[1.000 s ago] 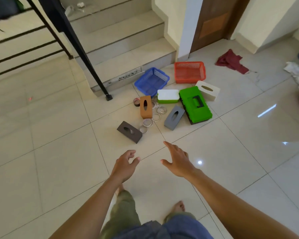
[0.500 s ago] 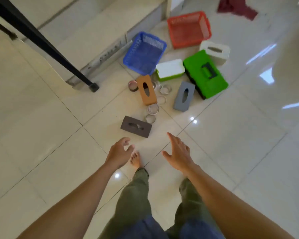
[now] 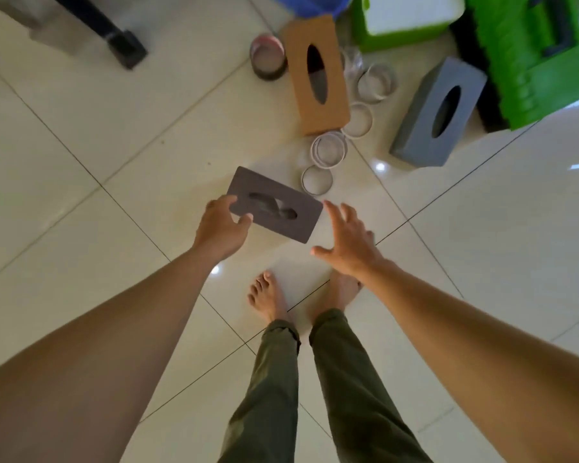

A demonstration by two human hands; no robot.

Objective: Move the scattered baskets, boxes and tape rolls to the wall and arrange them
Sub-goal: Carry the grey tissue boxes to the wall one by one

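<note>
A dark grey tissue box point(image 3: 278, 208) lies on the tiled floor just ahead of my bare feet. My left hand point(image 3: 221, 225) grips its left end, thumb on the top face. My right hand point(image 3: 348, 238) hovers spread beside its right end, apart from it. Beyond lie a brown tissue box point(image 3: 318, 75), a blue-grey tissue box point(image 3: 438, 115), a green toolbox point(image 3: 532, 55) and a white-lidded green box point(image 3: 408, 18). Several tape rolls are scattered between them: a dark roll point(image 3: 269, 60) and pale rings point(image 3: 328, 150). The edge of a blue basket point(image 3: 311, 1) shows at the top.
The black railing post foot point(image 3: 124, 48) stands at the upper left beside a step's edge point(image 3: 20, 15). My feet point(image 3: 268, 295) are directly below the dark grey box. Glossy floor tiles spread to the left and right.
I have stepped closer and bent down, so the objects loom larger. Both hands reached forward to the dark grey box, and the left hand has taken hold of its end.
</note>
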